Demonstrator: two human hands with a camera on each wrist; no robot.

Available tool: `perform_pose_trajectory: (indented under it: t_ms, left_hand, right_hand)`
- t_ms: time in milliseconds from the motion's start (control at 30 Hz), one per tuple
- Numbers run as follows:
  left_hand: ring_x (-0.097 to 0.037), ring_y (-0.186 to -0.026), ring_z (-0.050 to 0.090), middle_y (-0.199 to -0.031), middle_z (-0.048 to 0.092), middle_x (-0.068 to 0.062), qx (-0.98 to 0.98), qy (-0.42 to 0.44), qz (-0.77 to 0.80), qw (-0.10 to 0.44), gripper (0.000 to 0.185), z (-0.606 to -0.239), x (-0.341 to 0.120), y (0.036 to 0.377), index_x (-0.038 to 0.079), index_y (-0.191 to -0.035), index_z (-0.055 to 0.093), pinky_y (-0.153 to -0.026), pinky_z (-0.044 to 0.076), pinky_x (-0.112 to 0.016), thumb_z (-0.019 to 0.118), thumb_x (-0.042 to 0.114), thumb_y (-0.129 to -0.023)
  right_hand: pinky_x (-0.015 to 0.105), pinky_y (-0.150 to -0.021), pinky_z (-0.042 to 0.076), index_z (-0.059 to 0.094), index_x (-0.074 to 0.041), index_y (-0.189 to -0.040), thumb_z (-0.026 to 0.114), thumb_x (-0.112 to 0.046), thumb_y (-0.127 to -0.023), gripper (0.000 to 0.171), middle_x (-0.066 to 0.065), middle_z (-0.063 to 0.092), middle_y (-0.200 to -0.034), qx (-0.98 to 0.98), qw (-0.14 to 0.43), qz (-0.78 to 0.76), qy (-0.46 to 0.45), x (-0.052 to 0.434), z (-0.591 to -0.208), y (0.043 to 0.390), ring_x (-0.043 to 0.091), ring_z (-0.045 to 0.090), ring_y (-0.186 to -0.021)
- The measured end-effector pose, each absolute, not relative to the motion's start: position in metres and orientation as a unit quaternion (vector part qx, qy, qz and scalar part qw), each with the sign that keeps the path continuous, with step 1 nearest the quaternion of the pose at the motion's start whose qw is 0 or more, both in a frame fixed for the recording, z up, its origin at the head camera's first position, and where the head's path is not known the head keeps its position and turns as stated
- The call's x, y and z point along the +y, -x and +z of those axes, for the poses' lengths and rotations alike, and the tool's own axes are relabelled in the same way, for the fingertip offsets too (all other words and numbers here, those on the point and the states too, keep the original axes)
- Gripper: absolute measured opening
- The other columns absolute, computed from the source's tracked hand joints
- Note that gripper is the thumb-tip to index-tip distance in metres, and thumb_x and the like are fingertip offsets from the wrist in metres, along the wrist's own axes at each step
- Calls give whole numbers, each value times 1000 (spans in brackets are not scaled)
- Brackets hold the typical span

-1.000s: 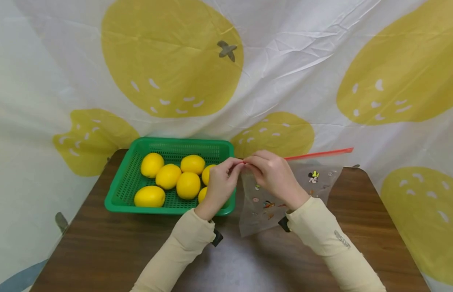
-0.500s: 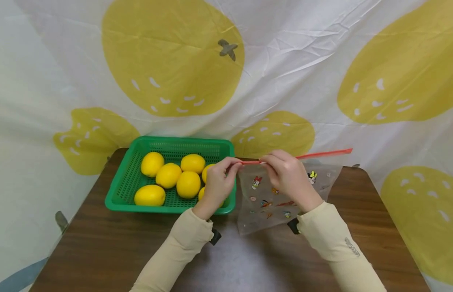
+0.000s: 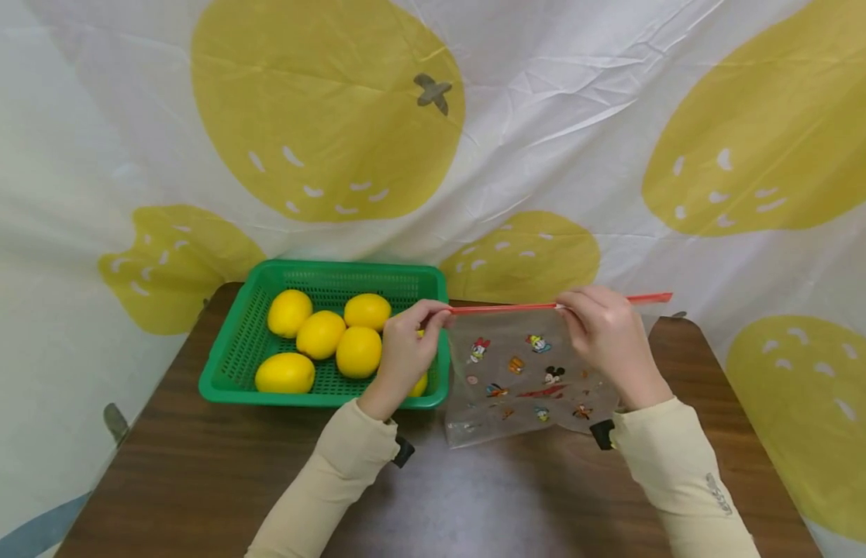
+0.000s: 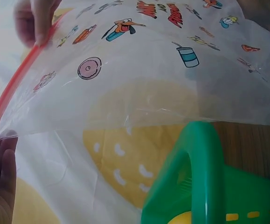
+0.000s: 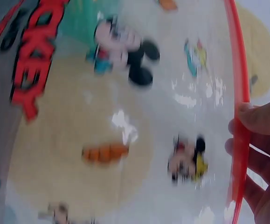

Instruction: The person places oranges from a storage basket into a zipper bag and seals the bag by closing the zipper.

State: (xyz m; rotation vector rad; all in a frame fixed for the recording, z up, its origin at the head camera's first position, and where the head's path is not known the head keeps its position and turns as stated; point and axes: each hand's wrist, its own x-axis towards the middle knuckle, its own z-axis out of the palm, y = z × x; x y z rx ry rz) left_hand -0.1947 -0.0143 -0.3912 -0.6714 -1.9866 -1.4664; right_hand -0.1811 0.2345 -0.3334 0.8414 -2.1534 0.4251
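Above the wooden table (image 3: 195, 465), left hand (image 3: 405, 356) and right hand (image 3: 607, 341) each pinching the zip bag (image 3: 516, 380) by its red seal, grip closed.

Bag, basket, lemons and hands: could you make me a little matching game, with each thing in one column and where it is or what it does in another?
Things:
1. bag
2. basket
3. lemons
4. left hand
5. right hand

States:
A. green, on the table's left side
B. pinches the red strip toward its right end
C. clear with cartoon prints, held up by its red strip
D. yellow, lying in the basket
E. pinches the red strip's left end

Pairs: 1-C, 2-A, 3-D, 4-E, 5-B
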Motion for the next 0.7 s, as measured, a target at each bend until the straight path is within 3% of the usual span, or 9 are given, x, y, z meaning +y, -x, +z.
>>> perform_pose_trajectory:
  t_ms: [400, 700]
  left_hand:
    - [-18, -63, 60, -74, 67, -9, -760, 233, -532, 293, 10, -392, -29, 196, -1, -85, 66, -60, 51, -23, 59, 6, -87]
    - [-13, -62, 57, -72, 65, -7, -765, 259, -511, 292, 8, -392, -28, 194, 1, -83, 66, -60, 50, -22, 60, 5, -86]
  right_hand:
    - [40, -72, 41, 66, 5, -83, 65, 8, -73, 11, 16, 63, -77, -869, 408, 152, -237, 297, -327, 166, 32, 53, -78]
    - [37, -68, 38, 65, 4, -83, 66, 9, -70, 14, 15, 62, -76, -875, 410, 161, -203, 318, -328, 160, 30, 51, -75]
